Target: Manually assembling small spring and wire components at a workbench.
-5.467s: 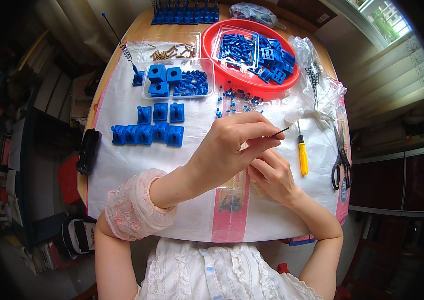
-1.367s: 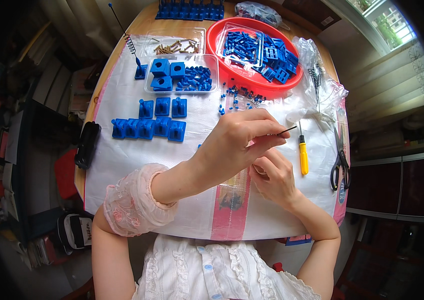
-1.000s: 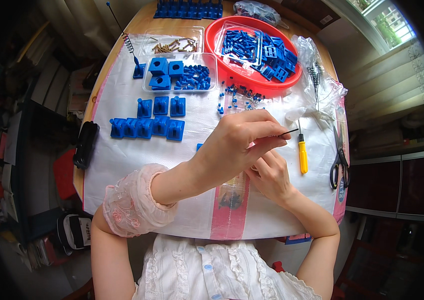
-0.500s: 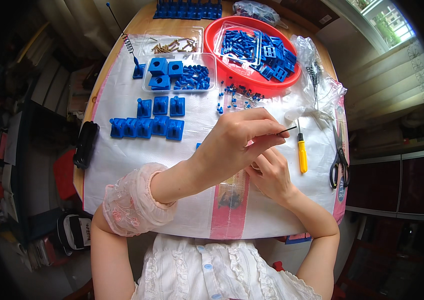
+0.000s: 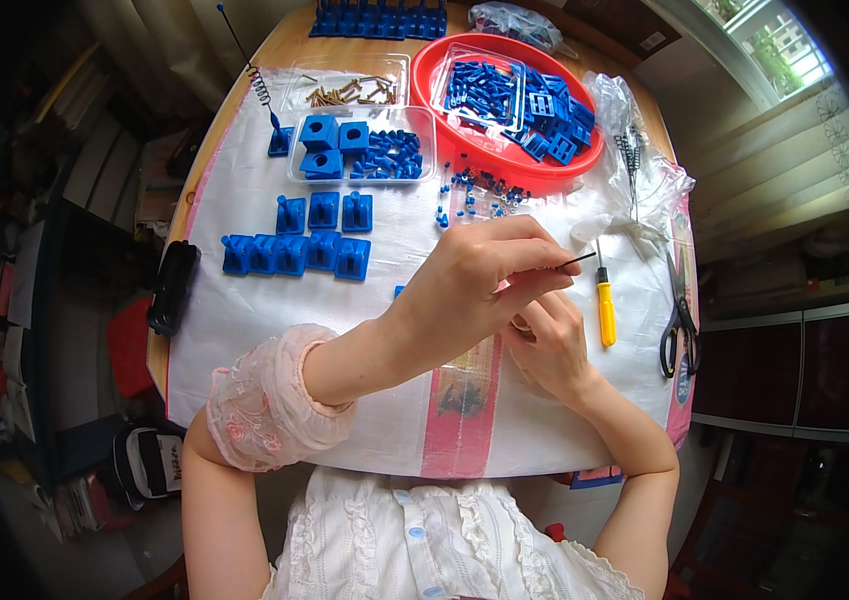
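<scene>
**Kid:** Thin black pin (image 5: 576,262), that is what the left hand (image 5: 474,285) pinches. Where is it?

**Helper:** It is up over the white cloth on the desk (image 5: 244,320), just left of the yellow screwdriver (image 5: 605,308). The fingertips are squeezed tight on one end, and the other end pokes out to the right.

**Kid:** What about the right hand (image 5: 549,345)?

**Helper:** It sits under the left one, fingers curled in. It looks like it holds something very small, but I cannot tell what.

**Kid:** Is the pin heavy?

**Helper:** I think it is very light, stiff and a bit slippery. It looks easy to bend or drop, so hold it near the end with two fingertips.

**Kid:** What else is there?

**Helper:** A row of blue blocks (image 5: 294,255) lies to the left. A red bowl (image 5: 584,160) full of blue parts is at the top. Black scissors (image 5: 679,335) lie at the right edge.
</scene>
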`<state>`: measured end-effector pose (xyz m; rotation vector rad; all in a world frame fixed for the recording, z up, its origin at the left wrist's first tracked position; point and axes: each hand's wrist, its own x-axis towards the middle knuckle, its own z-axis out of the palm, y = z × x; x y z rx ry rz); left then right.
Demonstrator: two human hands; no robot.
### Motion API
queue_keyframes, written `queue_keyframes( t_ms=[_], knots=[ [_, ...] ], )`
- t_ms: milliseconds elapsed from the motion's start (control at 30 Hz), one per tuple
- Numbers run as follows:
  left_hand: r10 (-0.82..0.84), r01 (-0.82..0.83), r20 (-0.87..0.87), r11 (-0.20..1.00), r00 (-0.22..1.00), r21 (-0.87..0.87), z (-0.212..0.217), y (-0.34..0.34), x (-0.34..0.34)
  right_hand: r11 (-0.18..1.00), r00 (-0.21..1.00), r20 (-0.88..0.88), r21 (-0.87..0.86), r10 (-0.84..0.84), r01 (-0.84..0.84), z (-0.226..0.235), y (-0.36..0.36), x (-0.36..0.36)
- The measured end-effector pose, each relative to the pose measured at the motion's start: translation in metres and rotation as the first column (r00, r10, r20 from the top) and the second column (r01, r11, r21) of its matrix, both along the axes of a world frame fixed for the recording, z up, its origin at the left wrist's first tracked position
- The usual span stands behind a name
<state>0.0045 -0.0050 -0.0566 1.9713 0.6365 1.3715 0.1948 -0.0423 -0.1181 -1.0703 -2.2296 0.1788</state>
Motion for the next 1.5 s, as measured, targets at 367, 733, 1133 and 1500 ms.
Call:
queue_keyframes(
  t_ms=[367,733,1133,1500],
  knots=[
    [0.003,-0.003,0.001,1.0,1.0,-0.008,0.0,0.0,0.001,1.0,1.0,-0.001,0.009,-0.024,0.024,0.003,0.003,0.0],
    [0.01,-0.01,-0.006,1.0,1.0,-0.008,0.001,0.0,0.0,0.999,0.999,-0.018,0.039,-0.028,0.029,0.007,0.004,0.0],
    [-0.01,0.01,-0.008,0.999,1.0,-0.038,0.001,0.0,0.003,0.985,0.985,-0.04,-0.063,-0.166,0.163,0.054,0.008,0.029],
    [-0.02,0.015,-0.068,0.998,0.997,-0.068,0.013,-0.007,0.007,0.774,0.859,0.252,-0.373,-0.446,0.512,0.101,0.003,0.134]
  ],
)
